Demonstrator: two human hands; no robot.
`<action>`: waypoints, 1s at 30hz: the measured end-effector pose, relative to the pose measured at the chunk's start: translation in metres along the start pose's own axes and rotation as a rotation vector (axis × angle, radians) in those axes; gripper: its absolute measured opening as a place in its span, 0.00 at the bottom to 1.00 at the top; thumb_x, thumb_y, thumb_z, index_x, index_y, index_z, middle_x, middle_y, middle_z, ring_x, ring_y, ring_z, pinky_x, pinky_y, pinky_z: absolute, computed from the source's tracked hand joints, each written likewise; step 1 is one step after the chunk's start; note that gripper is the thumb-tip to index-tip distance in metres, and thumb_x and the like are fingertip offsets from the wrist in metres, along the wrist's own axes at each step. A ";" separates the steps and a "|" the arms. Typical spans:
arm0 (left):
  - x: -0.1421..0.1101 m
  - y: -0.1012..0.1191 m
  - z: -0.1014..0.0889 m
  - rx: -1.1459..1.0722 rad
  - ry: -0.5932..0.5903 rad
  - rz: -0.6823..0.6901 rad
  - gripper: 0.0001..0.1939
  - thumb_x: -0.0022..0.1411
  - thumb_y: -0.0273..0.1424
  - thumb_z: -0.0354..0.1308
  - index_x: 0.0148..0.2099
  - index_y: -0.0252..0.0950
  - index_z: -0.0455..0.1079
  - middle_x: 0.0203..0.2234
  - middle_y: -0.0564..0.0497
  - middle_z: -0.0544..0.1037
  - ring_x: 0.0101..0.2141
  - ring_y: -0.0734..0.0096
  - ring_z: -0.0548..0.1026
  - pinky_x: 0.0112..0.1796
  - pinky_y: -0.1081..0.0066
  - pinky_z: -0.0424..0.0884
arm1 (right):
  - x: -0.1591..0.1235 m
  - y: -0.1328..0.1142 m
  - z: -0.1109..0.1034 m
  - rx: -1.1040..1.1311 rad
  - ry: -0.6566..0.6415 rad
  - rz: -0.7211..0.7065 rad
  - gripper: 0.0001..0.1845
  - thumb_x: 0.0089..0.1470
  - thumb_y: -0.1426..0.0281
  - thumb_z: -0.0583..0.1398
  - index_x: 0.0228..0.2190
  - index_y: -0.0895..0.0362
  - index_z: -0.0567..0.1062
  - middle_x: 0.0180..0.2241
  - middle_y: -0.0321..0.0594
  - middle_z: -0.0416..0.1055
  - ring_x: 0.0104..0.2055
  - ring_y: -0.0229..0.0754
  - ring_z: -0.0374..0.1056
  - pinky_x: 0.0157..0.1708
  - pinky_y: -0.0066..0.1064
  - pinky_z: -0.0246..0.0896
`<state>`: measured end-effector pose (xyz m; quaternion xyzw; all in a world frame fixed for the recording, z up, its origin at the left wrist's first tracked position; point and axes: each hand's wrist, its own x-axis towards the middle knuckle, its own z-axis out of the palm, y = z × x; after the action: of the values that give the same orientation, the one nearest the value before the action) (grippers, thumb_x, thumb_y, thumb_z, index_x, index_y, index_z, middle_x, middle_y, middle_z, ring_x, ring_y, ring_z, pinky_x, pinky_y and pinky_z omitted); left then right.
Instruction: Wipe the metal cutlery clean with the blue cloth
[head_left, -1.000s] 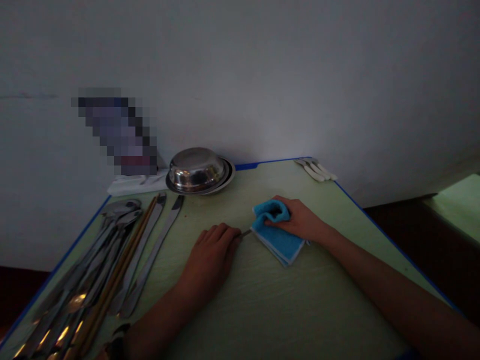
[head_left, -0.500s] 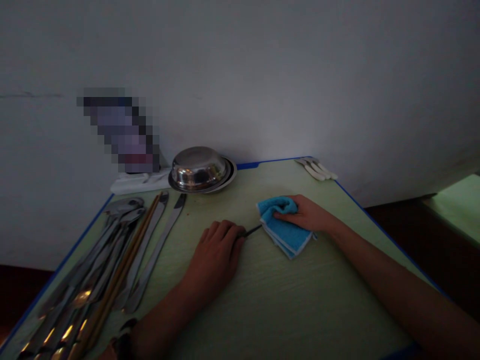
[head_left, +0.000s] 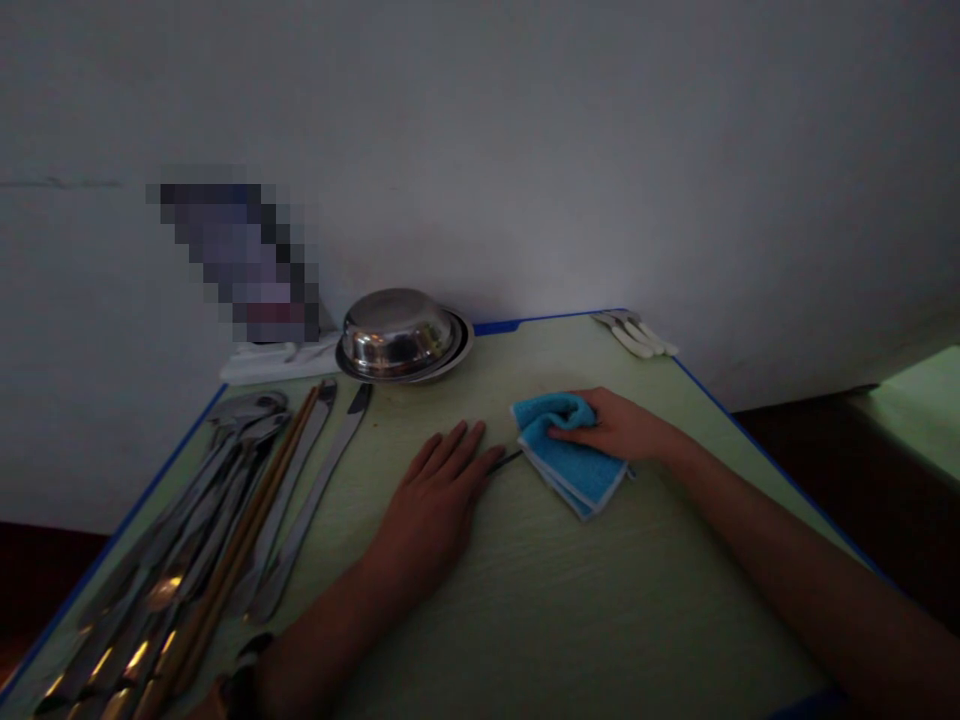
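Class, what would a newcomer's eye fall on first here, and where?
The bright blue cloth stands out first, held in the right hand toward the right of the table. Then come the shiny upturned bowl near the wall and the metal cutlery along the left side.

Chopsticks (head_left: 247, 528) are lying left of the cloth (head_left: 576, 468). A bowl (head_left: 397, 335) is sitting behind it, to the left.

Folded blue cloth (head_left: 581, 475), pale-edged
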<state>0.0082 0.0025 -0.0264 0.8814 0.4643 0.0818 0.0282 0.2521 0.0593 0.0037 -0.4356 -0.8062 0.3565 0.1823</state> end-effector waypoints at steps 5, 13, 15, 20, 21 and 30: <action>-0.001 0.000 -0.002 -0.015 0.018 0.023 0.20 0.64 0.29 0.42 0.58 0.43 0.55 0.59 0.48 0.54 0.59 0.61 0.50 0.56 0.55 0.52 | -0.003 0.003 -0.008 0.146 -0.162 0.036 0.18 0.47 0.66 0.58 0.42 0.56 0.69 0.37 0.37 0.72 0.33 0.38 0.67 0.32 0.29 0.63; -0.001 0.006 -0.008 -0.013 0.006 0.024 0.22 0.65 0.37 0.41 0.59 0.40 0.53 0.59 0.46 0.54 0.59 0.60 0.50 0.56 0.54 0.51 | 0.001 -0.005 0.013 -0.019 0.063 -0.008 0.13 0.45 0.66 0.59 0.35 0.57 0.71 0.32 0.37 0.72 0.32 0.39 0.65 0.35 0.33 0.61; 0.000 0.005 -0.008 -0.004 -0.005 0.028 0.23 0.65 0.39 0.40 0.60 0.40 0.51 0.60 0.46 0.52 0.59 0.60 0.49 0.56 0.54 0.51 | 0.002 -0.006 0.017 -0.015 0.091 -0.007 0.13 0.45 0.65 0.59 0.35 0.57 0.71 0.32 0.37 0.72 0.32 0.39 0.65 0.35 0.32 0.60; -0.001 0.005 -0.009 0.007 -0.035 0.031 0.25 0.64 0.41 0.39 0.62 0.41 0.46 0.61 0.47 0.49 0.60 0.59 0.45 0.56 0.53 0.49 | 0.003 -0.006 0.017 0.020 0.101 -0.013 0.13 0.45 0.65 0.60 0.35 0.56 0.71 0.33 0.38 0.72 0.34 0.39 0.66 0.37 0.32 0.60; -0.001 0.005 -0.009 0.009 -0.034 0.031 0.26 0.64 0.41 0.39 0.62 0.41 0.46 0.61 0.47 0.48 0.60 0.59 0.45 0.57 0.53 0.49 | 0.003 -0.006 0.017 0.024 0.098 -0.011 0.13 0.46 0.65 0.60 0.35 0.56 0.71 0.33 0.38 0.72 0.34 0.39 0.66 0.37 0.32 0.60; -0.003 0.007 -0.011 0.004 0.030 -0.004 0.26 0.64 0.39 0.41 0.61 0.34 0.49 0.59 0.45 0.55 0.59 0.62 0.51 0.57 0.55 0.49 | 0.002 -0.005 0.017 -0.059 0.216 -0.060 0.09 0.48 0.66 0.57 0.32 0.58 0.71 0.28 0.36 0.70 0.30 0.37 0.64 0.32 0.28 0.57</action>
<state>0.0105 -0.0044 -0.0150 0.8793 0.4665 0.0940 0.0197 0.2374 0.0522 -0.0037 -0.4524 -0.8046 0.2783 0.2656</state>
